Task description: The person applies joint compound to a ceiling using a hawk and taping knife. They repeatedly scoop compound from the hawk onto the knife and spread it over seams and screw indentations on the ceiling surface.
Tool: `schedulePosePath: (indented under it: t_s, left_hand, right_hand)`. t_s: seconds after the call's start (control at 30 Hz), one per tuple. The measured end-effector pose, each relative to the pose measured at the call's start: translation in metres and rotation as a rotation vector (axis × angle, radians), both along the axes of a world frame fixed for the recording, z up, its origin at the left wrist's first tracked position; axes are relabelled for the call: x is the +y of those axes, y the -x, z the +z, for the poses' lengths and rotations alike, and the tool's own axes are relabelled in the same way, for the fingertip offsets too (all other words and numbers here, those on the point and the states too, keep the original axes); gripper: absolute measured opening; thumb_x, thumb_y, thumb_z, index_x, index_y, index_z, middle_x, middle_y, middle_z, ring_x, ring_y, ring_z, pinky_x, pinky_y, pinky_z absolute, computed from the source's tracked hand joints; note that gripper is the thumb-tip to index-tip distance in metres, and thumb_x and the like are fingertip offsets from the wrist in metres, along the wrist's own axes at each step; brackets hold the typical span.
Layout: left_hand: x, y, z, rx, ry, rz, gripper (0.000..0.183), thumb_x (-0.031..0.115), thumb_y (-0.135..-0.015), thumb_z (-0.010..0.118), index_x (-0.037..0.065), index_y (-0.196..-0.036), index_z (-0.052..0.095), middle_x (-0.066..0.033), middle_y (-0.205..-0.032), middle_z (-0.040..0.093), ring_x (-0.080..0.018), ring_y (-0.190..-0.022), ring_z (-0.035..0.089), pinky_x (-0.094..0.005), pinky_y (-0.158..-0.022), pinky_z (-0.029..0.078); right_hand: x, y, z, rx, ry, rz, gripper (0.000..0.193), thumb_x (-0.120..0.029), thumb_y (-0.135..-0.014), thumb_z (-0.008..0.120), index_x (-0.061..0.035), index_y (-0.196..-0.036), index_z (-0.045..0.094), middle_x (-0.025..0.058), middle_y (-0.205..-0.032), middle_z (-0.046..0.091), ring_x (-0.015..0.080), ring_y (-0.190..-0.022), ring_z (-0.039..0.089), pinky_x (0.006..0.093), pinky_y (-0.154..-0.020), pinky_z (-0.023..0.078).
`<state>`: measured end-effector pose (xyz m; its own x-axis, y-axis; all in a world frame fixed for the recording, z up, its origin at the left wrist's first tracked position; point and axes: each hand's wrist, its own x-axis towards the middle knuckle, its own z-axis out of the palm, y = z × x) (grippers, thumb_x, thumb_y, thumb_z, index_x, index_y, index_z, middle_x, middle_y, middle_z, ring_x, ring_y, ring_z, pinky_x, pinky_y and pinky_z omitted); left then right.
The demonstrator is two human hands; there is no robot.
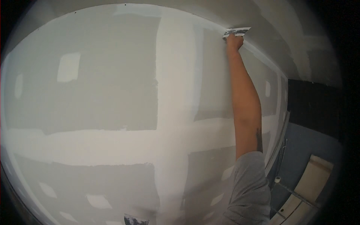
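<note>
My right arm reaches up the wall, and my right hand [235, 41] is closed around a drywall taping knife [238, 31]. The knife's wide blade is smeared with pale compound and lies at the corner where wall meets ceiling. Behind the arm, the drywall [105, 101] is grey with white bands of joint compound across and down it. At the lower edge, part of a metal blade or pan [135, 220] with dark and white smears pokes into view; what holds it is hidden. My left hand does not show.
Overhead, the ceiling [277, 41] slopes across the upper right, with pale compound streaks. White patches [69, 67] dot the wall. To the lower right are a blue wall [300, 138], a tan board [313, 176] and a thin metal bar [300, 198].
</note>
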<state>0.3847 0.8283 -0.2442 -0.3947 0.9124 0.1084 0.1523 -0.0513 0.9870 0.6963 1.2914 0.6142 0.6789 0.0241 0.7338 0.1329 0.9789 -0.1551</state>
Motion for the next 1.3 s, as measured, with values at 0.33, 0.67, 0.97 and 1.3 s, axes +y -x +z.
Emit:
schedulePosePath:
  t_s: [0.33, 0.67, 0.97, 1.3]
  left_hand:
    - [-0.056, 0.022, 0.056, -0.128, 0.056, 0.066, 0.033, 0.027, -0.096, 0.056, 0.004, -0.120, 0.053, -0.0039, -0.086, 0.060, -0.0153, -0.073, 0.053, -0.0308, -0.062, 0.045]
    - [-0.106, 0.112, 0.027, -0.366, -0.074, 0.114, 0.032, 0.026, -0.096, 0.057, 0.005, -0.120, 0.054, -0.0007, -0.084, 0.057, -0.0139, -0.075, 0.051, -0.0322, -0.066, 0.044]
    - [-0.188, 0.196, 0.013, -0.334, -0.103, 0.140, 0.033, 0.025, -0.094, 0.059, 0.005, -0.121, 0.054, 0.0003, -0.085, 0.057, -0.0109, -0.073, 0.050, -0.0288, -0.063, 0.042]
    - [-0.232, 0.257, 0.075, -0.181, -0.046, 0.157, 0.026, 0.020, -0.093, 0.060, 0.005, -0.114, 0.057, -0.0003, -0.074, 0.057, -0.0082, -0.060, 0.047, -0.0262, -0.050, 0.037]
  right_hand:
    - [-0.085, 0.069, 0.014, -0.140, 0.139, 0.434, 0.019, -0.002, -0.080, 0.055, 0.0067, -0.096, 0.060, 0.0136, -0.089, 0.063, 0.0201, -0.074, 0.064, 0.0330, -0.062, 0.049]
    - [-0.160, 0.218, 0.028, -0.130, 0.009, 0.586, 0.036, 0.003, -0.080, 0.052, 0.0124, -0.114, 0.047, 0.0191, -0.104, 0.058, 0.0244, -0.073, 0.062, 0.0353, -0.061, 0.051]
    - [-0.286, 0.386, 0.008, -0.009, 0.027, 0.623, 0.028, 0.003, -0.081, 0.056, 0.0148, -0.106, 0.058, 0.0286, -0.109, 0.064, 0.0376, -0.096, 0.067, 0.0406, -0.084, 0.052]
    - [-0.318, 0.465, 0.028, -0.355, 0.078, 0.188, 0.027, -0.003, -0.077, 0.063, 0.0113, -0.100, 0.060, 0.0206, -0.091, 0.068, 0.0257, -0.090, 0.069, 0.0350, -0.074, 0.054]
